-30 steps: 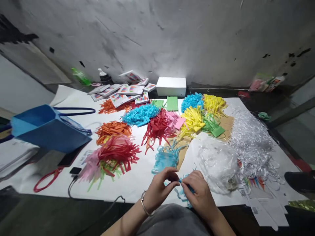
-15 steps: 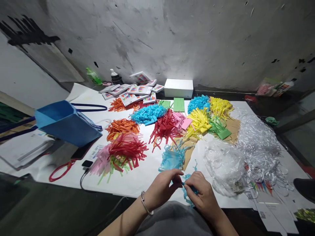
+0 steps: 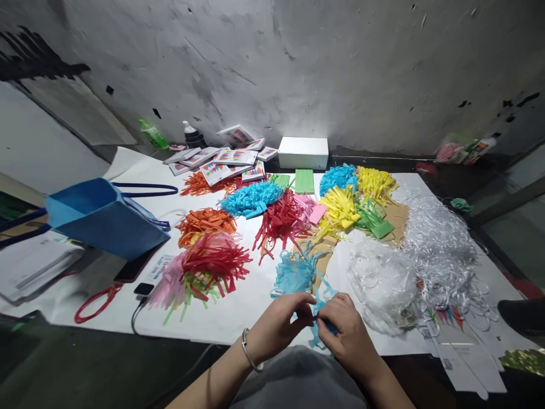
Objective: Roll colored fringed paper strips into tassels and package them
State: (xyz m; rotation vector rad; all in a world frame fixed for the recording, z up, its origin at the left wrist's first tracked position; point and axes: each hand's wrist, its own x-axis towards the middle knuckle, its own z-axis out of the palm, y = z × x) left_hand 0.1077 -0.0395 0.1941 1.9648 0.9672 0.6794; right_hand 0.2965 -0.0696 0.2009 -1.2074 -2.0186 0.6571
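Both hands meet at the near edge of the white table sheet (image 3: 238, 309). My left hand (image 3: 279, 324), with a metal bangle on the wrist, pinches a fringed light-blue paper piece (image 3: 318, 309). My right hand (image 3: 346, 335) is closed on the same blue paper from the right. Loose blue strips hang below the fingers. Just beyond the hands lies a pile of light-blue fringed paper (image 3: 293, 272).
Piles of fringed paper in red (image 3: 217, 258), orange, yellow (image 3: 340, 207), green and blue cover the sheet. A blue bag (image 3: 102, 218) stands at left, clear plastic and white ribbon (image 3: 438, 250) at right. A white box (image 3: 303, 152) and printed cards sit by the wall.
The view has swung slightly. Both hands keep their pinch on the blue paper, and its strips now stick up between the fingers.
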